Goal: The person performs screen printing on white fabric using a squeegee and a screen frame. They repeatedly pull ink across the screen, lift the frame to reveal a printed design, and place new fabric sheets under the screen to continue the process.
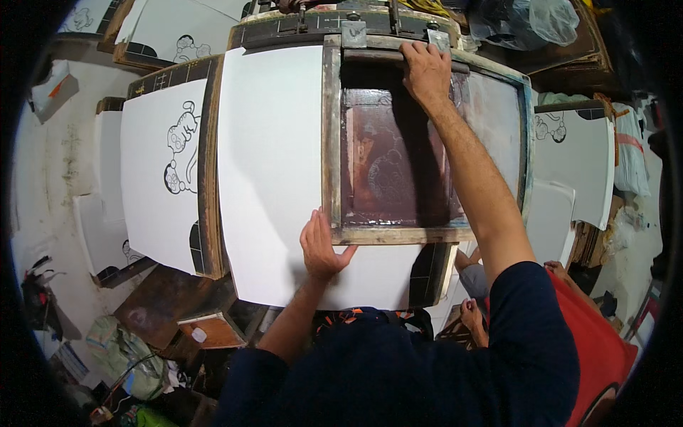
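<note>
Under the wooden screen frame [331, 153] lay a broad white sheet [270, 156], reaching out past the frame's left side and lower edge; the part covered by the frame was hidden from me. The person's left hand [324, 249] was at the frame's lower left corner, fingers open and spread, touching the wood rather than closing round it. The right hand [427, 72] was at the frame's top end, its fingers bent over a dark bar [373, 55] just inside the top rail; whether they gripped it or merely leaned there, I couldn't tell. Within the frame the mesh [363, 135] looked dark, reddish and glossy, with a faint animal outline [385, 178] showing in it. As I judged it, the work was partway along: to the frame's left, a neighbouring sheet [146, 142] already bore animals in bold black line, and well to the frame's right another sheet [580, 164] carried a similar drawing, so those looked done. The one under the frame showed no lines where it stuck out, and I couldn't say whether its own picture was down; I counted it as in hand, unfinished.
</note>
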The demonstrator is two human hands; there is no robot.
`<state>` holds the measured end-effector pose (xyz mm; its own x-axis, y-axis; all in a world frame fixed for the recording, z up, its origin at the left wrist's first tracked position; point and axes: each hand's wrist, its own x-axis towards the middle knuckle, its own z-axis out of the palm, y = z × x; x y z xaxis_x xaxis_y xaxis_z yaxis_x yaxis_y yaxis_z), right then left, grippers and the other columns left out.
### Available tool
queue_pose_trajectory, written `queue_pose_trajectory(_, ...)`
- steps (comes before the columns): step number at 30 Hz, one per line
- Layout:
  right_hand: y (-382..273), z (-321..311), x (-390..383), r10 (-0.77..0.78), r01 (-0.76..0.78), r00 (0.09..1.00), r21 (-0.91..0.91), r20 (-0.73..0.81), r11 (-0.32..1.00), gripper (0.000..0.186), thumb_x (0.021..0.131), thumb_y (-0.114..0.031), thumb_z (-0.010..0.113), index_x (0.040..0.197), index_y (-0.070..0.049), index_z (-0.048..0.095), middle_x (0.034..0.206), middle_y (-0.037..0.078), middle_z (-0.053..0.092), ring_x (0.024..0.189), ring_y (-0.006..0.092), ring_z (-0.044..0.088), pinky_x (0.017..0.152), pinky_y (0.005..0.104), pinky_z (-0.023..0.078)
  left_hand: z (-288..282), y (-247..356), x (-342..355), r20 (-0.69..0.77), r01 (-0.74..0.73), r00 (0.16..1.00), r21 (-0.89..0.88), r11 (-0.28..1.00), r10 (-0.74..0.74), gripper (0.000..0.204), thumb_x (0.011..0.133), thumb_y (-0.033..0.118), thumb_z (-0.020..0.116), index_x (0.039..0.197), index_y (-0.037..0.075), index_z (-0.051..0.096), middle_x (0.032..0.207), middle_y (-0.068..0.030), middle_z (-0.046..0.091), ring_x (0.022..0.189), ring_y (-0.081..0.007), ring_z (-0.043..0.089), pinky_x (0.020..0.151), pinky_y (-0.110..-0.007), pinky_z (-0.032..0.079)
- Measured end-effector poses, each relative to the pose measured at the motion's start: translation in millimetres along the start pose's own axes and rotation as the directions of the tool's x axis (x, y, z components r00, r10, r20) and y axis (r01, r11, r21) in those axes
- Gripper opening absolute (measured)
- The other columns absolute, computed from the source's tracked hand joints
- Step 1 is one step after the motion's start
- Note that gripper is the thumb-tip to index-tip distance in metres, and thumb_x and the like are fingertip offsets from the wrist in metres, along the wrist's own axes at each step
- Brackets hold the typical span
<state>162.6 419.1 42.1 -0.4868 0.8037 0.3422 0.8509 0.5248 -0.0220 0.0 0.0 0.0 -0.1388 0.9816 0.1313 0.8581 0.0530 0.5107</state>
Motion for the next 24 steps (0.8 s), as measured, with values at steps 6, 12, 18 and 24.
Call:
queue_pose_trajectory(6,-42.3,-43.0,-76.9,0.024,-0.026,0.999,0.044,0.046,0.999,0.040,0.075,-0.008,0.077,0.113,-0.016,0.066,0.108,0.004,0.065,0.107,0.0289,0.061,0.088,0.0465,0.044,-6.9,-10.3,6.3,0.015,0.001,1.000,0.049,0.999,-0.002,0.109,0.076,0.044,0.087,0.153,-0.012,0.036,0.154,-0.0300,0.046,0.146,-0.0408,0.042,0.117,-0.052,0.031)
queue_pose_trajectory(12,-16.0,-31.2,-21.7,0.035,-0.042,0.993,0.063,0.114,0.997,0.045,0.072,-0.011,0.083,0.113,-0.016,0.067,0.111,0.004,0.069,0.109,0.0286,0.063,0.090,0.0470,0.045,-7.4,-8.9,6.5,-0.017,-0.013,1.000,0.041,0.999,0.014,0.109,0.076,0.045,0.087,0.153,-0.012,0.036,0.154,-0.0304,0.045,0.145,-0.0410,0.042,0.117,-0.052,0.032)
queue_pose_trajectory(18,-7.5,-11.2,8.0,0.016,-0.016,1.000,0.009,0.008,1.000,0.037,0.080,-0.020,0.081,0.113,-0.018,0.064,0.108,0.002,0.066,0.108,0.0276,0.063,0.089,0.0465,0.045,-7.8,-7.9,4.2,-0.005,-0.023,1.000,0.032,0.999,0.023,0.116,0.074,0.042,0.090,0.157,-0.010,0.029,0.156,-0.0331,0.040,0.144,-0.0448,0.041,0.116,-0.055,0.031)
queue_pose_trajectory(24,-45.0,-51.9,-85.2,0.068,-0.077,0.982,0.046,0.177,0.996,0.055,0.067,-0.015,0.088,0.117,-0.018,0.064,0.112,0.003,0.065,0.111,0.0276,0.061,0.093,0.0465,0.045,-6.2,-12.8,2.9,0.027,0.000,1.000,0.029,1.000,-0.001,0.115,0.075,0.041,0.088,0.159,-0.008,0.026,0.159,-0.0302,0.037,0.147,-0.0438,0.037,0.118,-0.056,0.027)
